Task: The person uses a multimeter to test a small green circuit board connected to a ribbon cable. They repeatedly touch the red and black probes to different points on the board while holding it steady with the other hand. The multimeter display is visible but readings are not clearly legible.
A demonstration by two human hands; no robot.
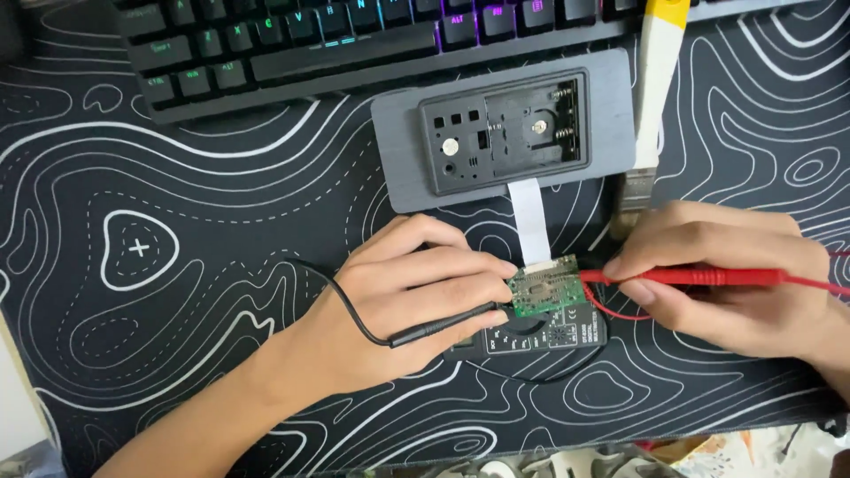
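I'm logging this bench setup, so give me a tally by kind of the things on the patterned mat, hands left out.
Test probes: 2, a black probe in the left hand and a red probe in the right hand
Green circuit board: 1
Grey device housing: 1
White ribbon cable: 1
Black multimeter: 1
Keyboard: 1
Yellow-and-white tool: 1
Total: 8
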